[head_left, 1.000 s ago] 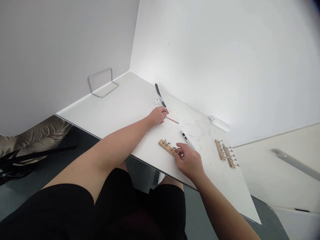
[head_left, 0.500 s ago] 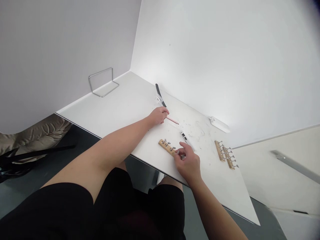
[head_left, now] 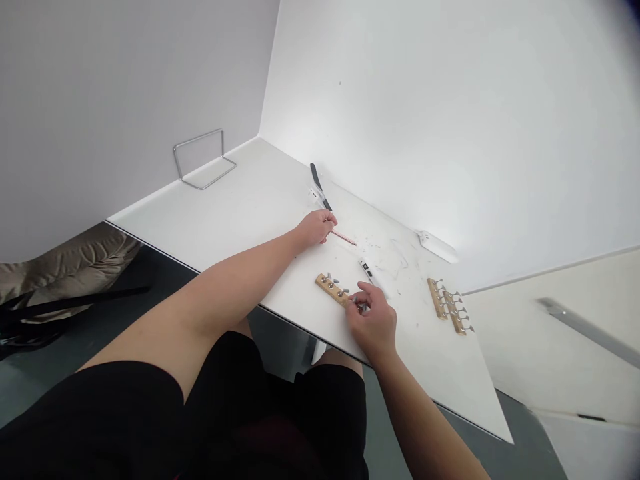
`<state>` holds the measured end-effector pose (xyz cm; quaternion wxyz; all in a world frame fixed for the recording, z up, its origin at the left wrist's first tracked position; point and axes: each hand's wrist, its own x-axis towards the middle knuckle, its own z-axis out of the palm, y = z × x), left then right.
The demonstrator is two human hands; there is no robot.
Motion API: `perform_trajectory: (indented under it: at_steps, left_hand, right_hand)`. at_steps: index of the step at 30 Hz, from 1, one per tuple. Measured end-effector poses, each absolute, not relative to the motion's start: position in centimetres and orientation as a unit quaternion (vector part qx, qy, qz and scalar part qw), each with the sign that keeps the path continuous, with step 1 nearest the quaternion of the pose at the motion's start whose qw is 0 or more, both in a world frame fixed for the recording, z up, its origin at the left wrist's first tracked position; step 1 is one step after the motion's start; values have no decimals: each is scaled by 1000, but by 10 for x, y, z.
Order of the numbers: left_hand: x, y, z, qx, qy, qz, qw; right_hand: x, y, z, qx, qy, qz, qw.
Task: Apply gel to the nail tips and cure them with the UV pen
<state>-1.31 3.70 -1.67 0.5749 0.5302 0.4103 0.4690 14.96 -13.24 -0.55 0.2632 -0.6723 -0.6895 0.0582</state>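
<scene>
My left hand [head_left: 316, 227] is closed round one end of a thin pinkish stick [head_left: 344, 237], whose other end points right, low over the white table [head_left: 240, 220]. My right hand [head_left: 373, 320] has its fingers closed at the near right end of a wooden strip [head_left: 331, 289] that bears several metal wing-shaped pieces. Fingers hide that end of the strip. A white and black tool [head_left: 369, 271] lies just beyond my right hand. A dark bar [head_left: 320, 185] rests behind my left hand, beside a small clear and white item [head_left: 315, 195].
Two more wooden strips [head_left: 437, 299] with metal pieces lie at the right. A white flat object [head_left: 437, 246] rests against the back wall. A bent metal wire frame [head_left: 204, 160] stands at the left wall. Small dark crumbs dot the table's middle.
The whole view has shifted slightly, so things appear a little higher and further left. Both hands keep nearly the same place and hold.
</scene>
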Motion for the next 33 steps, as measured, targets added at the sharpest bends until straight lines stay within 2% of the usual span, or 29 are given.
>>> perform_trajectory:
  at_steps: [8, 22, 29, 33]
  left_hand:
    - [-13, 39, -20, 546, 418, 465, 558]
    - [-12, 42, -23, 532, 401, 473, 576]
    - [-12, 40, -23, 529, 402, 475, 578]
    - [-12, 39, -21, 528, 401, 474, 580]
  right_hand:
    - [153, -130, -17, -634, -693, 32, 341]
    - [153, -132, -19, -612, -683, -43, 397]
    - [149, -135, -16, -613, -666, -12, 424]
    - [148, -134, -10, -642, -598, 72, 474]
